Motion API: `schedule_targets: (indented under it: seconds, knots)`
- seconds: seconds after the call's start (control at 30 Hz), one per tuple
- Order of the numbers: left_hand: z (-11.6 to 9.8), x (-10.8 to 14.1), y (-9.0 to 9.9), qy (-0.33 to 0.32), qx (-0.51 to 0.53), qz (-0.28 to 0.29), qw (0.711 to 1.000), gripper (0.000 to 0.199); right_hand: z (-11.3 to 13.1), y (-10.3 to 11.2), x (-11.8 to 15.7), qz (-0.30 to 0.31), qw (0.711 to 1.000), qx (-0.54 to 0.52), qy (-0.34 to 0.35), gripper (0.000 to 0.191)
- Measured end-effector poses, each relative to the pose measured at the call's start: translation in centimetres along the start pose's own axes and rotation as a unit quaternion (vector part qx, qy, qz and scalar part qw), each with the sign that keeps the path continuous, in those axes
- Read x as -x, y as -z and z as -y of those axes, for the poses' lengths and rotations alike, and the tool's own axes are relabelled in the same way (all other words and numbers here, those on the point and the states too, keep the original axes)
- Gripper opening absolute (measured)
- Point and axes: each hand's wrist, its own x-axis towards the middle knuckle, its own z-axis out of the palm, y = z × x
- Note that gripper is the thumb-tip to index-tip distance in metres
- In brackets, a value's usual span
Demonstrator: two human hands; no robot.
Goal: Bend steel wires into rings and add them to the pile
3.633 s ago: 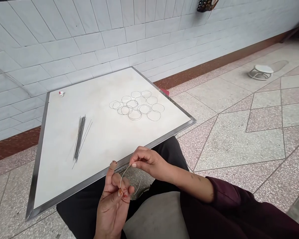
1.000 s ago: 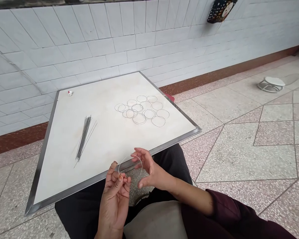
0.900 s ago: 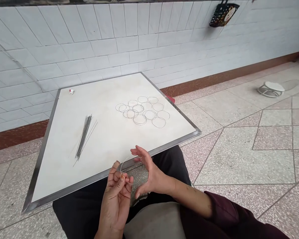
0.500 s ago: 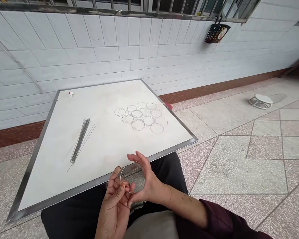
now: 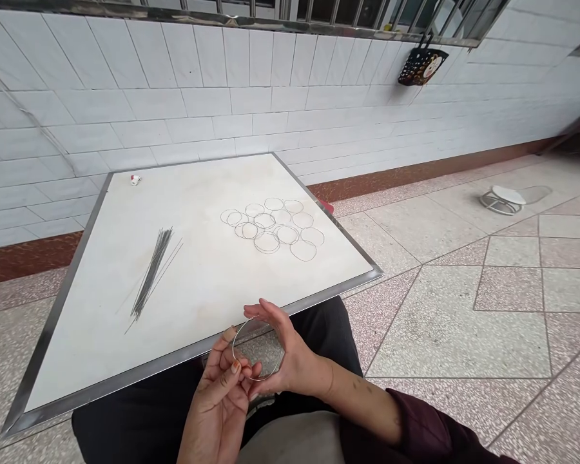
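A thin wire ring point(image 5: 234, 345) is held between my two hands, just in front of the table's near edge. My left hand point(image 5: 222, 386) pinches its lower left side between thumb and finger. Curved around the ring's right side, my right hand point(image 5: 290, 351) has its fingers at the top and its thumb at the bottom, the wire lying against the inside of the hand. On the white table point(image 5: 96, 348), several wire rings point(image 5: 303, 250) lie overlapping at the right. A bundle of straight wires point(image 5: 152, 274) rests at the left, with a few strays beside it.
A small white and red object point(image 5: 135, 180) sits at the table's far left corner. The tiled wall point(image 5: 212, 103) stands behind the table. A dark patterned bag point(image 5: 421, 66) hangs from the window bars. A low round stool point(image 5: 502, 200) is on the floor at right.
The ring now shows more fully as a round loop between my hands. My right hand has shifted slightly down along it, while my left hand keeps its pinch.
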Motion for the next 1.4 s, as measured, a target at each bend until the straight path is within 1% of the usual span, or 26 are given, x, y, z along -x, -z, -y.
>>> schedule_targets:
  seconds: [0.2,0.33,0.47,0.6,0.8,0.9,1.07,1.17,1.4]
  knots:
    - [-0.2,0.1,-0.4,0.006,-0.025,-0.003,1.000,0.048,0.0,0.1,0.2,-0.005,1.000,-0.012,-0.022,0.134]
    - [-0.3,0.2,-0.5,0.018,-0.032,0.004,0.999,0.049,0.2,0.2,0.1,-0.017,0.999,-0.031,-0.012,0.128]
    - [-0.4,0.0,-0.4,0.017,-0.035,0.015,0.999,0.047,0.1,0.3,0.1,-0.011,0.999,-0.030,-0.017,0.127]
    - [-0.4,-0.2,-0.3,0.017,-0.042,0.025,0.999,0.048,0.1,0.2,0.1,-0.009,0.999,-0.042,-0.008,0.126]
    - [-0.1,-0.4,0.0,0.016,-0.053,0.008,0.998,0.050,0.4,0.1,0.2,-0.006,0.999,-0.033,-0.023,0.116]
    - [0.0,-0.3,0.2,0.007,-0.055,0.017,0.998,0.050,0.6,0.2,0.3,-0.008,0.999,-0.031,-0.016,0.114]
    - [-0.1,0.3,0.1,-0.001,-0.077,0.040,0.996,0.047,0.8,0.3,0.4,-0.007,1.000,-0.021,0.007,0.118]
    - [-0.1,0.7,-0.2,-0.004,-0.088,0.041,0.995,0.045,0.7,0.4,0.4,-0.007,1.000,-0.020,0.009,0.123]
    - [-0.1,0.6,-0.4,0.000,-0.085,0.033,0.996,0.041,0.6,0.4,0.3,-0.021,0.999,-0.044,0.011,0.124]
